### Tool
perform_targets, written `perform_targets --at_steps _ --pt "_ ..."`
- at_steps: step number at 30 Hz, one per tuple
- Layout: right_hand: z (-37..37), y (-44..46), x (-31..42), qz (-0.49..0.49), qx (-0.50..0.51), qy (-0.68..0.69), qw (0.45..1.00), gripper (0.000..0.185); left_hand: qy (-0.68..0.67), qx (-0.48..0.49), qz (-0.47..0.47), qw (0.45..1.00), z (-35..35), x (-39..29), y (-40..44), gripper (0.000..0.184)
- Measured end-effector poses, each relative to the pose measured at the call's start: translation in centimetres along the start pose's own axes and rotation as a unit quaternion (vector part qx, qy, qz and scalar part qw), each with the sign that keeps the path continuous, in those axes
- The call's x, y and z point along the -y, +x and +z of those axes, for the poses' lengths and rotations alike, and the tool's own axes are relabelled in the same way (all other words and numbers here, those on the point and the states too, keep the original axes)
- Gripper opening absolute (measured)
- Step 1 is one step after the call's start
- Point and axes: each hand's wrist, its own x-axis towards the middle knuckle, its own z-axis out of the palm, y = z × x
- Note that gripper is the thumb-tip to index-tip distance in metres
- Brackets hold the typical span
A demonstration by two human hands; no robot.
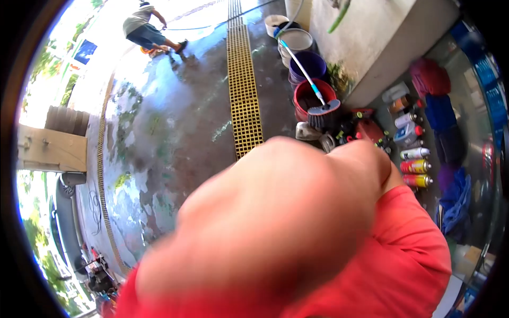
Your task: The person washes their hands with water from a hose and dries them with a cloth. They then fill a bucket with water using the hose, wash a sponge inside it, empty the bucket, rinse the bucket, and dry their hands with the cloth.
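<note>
A jumble of red and black gear (368,130) sits just beyond the person's two hands in the view, beside a red bucket (300,103) and near the foot of a pale wall (366,42). The left hand (265,196), large and badly blurred, fills the middle of the picture, and the right hand (360,159) shows partly behind it. Their fingers cannot be made out, so whether the hands are spread, pressed together or pinching something cannot be told, nor whether they touch the gear. Red sleeves (413,238) cover the arms behind them. A brush (324,108) with a blue and white handle leans over the red bucket, its bristles hanging outside the rim. Past that bucket stand a purple bucket (307,65) and pale buckets (295,40), in a row along the wall. To the right of the gear, bottles (407,133) and red-and-yellow spray cans (415,166) form another row, with a red cloth (430,77) and blue cloths (456,199) farther right. A yellow grating (245,87) runs through the wet, dark floor (185,116) left of the buckets. Well apart, at the upper left, another person (142,26) in a light top bends forward.
</note>
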Motion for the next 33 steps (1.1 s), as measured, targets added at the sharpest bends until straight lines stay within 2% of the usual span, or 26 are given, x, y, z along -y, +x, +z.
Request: perform_targets --at_steps 4,6,7,8,9,10,12,13,15,19,21,24,25,26,27,29,30,32,33 --pt "2.1 2.0 -0.7 -0.067 0.080 0.079 0.991 0.032 -0.045 -0.044 -0.030 0.998 -3.5 1.0 -1.2 0.041" --pt "2.1 2.7 -1.3 -0.062 0.099 0.101 0.988 0.033 -0.046 -0.064 -0.009 0.997 -3.8 2.0 -2.1 0.039" --pt "2.1 2.8 -1.8 -0.056 0.104 0.110 0.987 0.033 -0.038 -0.042 -0.014 0.998 -6.0 3.4 -0.3 0.041" --pt "1.8 2.8 -2.1 -0.059 0.104 0.117 0.986 0.034 -0.045 -0.084 -0.030 0.995 -7.0 3.1 -1.3 0.038" --pt "1.7 2.9 -2.4 -0.042 0.108 0.134 0.984 0.034 -0.067 -0.067 -0.038 0.995 -6.6 6.6 -1.0 0.037" --pt "1.4 3.1 -2.7 -0.047 0.113 0.123 0.985 0.034 -0.052 -0.039 -0.010 0.998 -7.8 3.2 2.3 0.036" --pt "0.8 3.5 -3.0 -0.063 0.119 0.132 0.982 0.035 0.001 -0.143 -0.045 0.989 -6.4 3.3 0.6 0.034" --pt "1.0 3.2 -3.0 -0.074 0.123 0.142 0.979 0.035 -0.046 -0.077 -0.066 0.994 -9.2 6.1 2.5 0.038" --pt "0.9 3.2 -3.0 -0.095 0.108 0.140 0.980 0.035 0.026 -0.073 -0.102 0.992 -8.7 11.6 1.7 0.039" --pt "1.4 3.4 -4.0 -0.124 0.058 0.085 0.987 0.036 0.129 -0.071 -0.156 0.977 -9.8 14.4 0.7 0.039" --pt "4.4 -0.4 -2.6 -0.144 0.062 0.065 0.985 0.037 0.146 -0.068 -0.130 0.978 -10.3 16.5 1.1 0.039" --pt "4.9 -1.1 -2.2 -0.163 0.050 0.066 0.983 0.038 0.135 -0.078 -0.084 0.984 -11.4 16.7 2.8 0.040" --pt "2.9 2.9 -2.4 -0.158 0.047 0.073 0.984 0.038 0.138 -0.089 -0.076 0.984 -11.5 13.0 3.1 0.040" --pt "2.5 2.6 -3.7 -0.148 0.050 0.065 0.985 0.038 0.130 -0.105 -0.074 0.983 -13.6 12.9 4.5 0.040" --pt "1.2 2.4 -2.7 -0.115 0.069 0.032 0.990 0.035 0.143 -0.121 -0.077 0.979 -11.7 9.9 1.8 0.040" --pt "-1.6 2.1 -0.6 -0.051 0.114 -0.041 0.991 0.031 0.196 -0.128 -0.090 0.968 -11.2 9.0 0.7 0.039" --pt "-2.6 1.5 0.5 -0.049 0.147 -0.135 0.979 0.029 0.206 -0.131 -0.094 0.965 -11.6 9.1 0.3 0.040" --pt "-3.4 -0.6 3.2 -0.064 0.180 -0.093 0.977 0.027 0.207 -0.124 -0.126 0.962 -14.0 12.0 1.0 0.041" --pt "-4.6 -1.2 4.8 -0.058 0.249 -0.047 0.966 0.028 0.201 -0.101 -0.133 0.965 -12.9 10.9 -0.5 0.041"
